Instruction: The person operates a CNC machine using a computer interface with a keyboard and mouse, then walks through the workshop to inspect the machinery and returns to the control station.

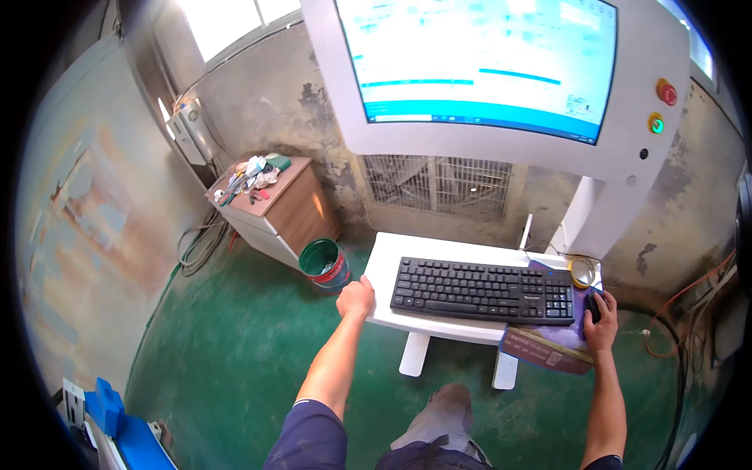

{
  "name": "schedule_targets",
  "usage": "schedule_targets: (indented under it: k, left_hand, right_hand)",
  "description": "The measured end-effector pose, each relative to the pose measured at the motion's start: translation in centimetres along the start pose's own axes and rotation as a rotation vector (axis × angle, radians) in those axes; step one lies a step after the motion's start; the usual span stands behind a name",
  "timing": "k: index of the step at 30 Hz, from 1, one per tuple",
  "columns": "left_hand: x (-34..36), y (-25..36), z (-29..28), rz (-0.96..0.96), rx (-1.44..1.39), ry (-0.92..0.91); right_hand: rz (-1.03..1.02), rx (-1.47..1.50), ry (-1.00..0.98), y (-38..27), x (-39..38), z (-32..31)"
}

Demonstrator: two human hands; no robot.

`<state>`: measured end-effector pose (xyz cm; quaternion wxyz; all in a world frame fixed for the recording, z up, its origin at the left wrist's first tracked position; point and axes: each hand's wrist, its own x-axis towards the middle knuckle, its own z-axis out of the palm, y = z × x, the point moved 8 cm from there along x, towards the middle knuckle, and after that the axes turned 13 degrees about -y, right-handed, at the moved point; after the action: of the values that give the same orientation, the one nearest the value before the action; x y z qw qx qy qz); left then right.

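My left hand (357,298) is closed at the left edge of a white keyboard shelf (384,270), its fingers curled against that edge. At the shelf's right end, my right hand (601,323) rests over a black computer mouse (593,306), partly hidden under the fingers. The mouse lies on a purple and brown mouse pad (548,348) that hangs over the shelf's front edge. Between my hands sits a black keyboard (482,290), touched by neither. A yellow roll of tape (582,272) stands behind the mouse. Above the shelf a large lit screen (486,63) shows a bright, washed-out page.
Right of the screen, the pale cabinet carries a red emergency button (667,94) and a green-lit knob (656,124). A green bucket (323,262) stands on the green floor beside a wooden drawer cabinet (301,207) topped with tools. Cables (680,376) lie at the right; blue machinery (117,415) is lower left.
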<state>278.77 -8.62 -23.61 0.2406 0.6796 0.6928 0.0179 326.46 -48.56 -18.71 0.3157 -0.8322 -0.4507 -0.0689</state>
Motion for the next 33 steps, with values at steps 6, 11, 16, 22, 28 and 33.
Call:
schedule_targets:
  k: [6, 11, 16, 22, 28, 33]
  left_hand:
    - [-0.3, -1.7, -0.3, -0.026, -0.012, 0.029]
    - [0.8, -1.6, -0.9, 0.003, -0.049, 0.043]
    - [5.0, -2.1, 0.4, 0.006, -0.334, 0.167]
    - [0.3, 1.3, 9.1, 0.517, -0.611, -0.293]
    - [-8.8, 13.5, 23.6, 0.750, -0.225, -0.736]
    - [-15.2, 20.0, 34.1, 0.882, 0.020, -1.050]
  right_hand:
    - [0.009, -0.017, -0.010, -1.3, -0.4, -0.4]
    - [0.006, -0.041, 0.070, -1.6, 0.0, -0.2]
    - [0.045, -0.008, 0.132, -0.8, 0.1, -3.0]
    - [-0.056, 0.095, 0.200, 0.4, 1.9, -2.4]
    - [-0.061, 0.120, 0.141, 0.5, -1.3, -2.4]
    - [-0.153, 0.167, 0.117, -0.8, -6.6, -6.2]
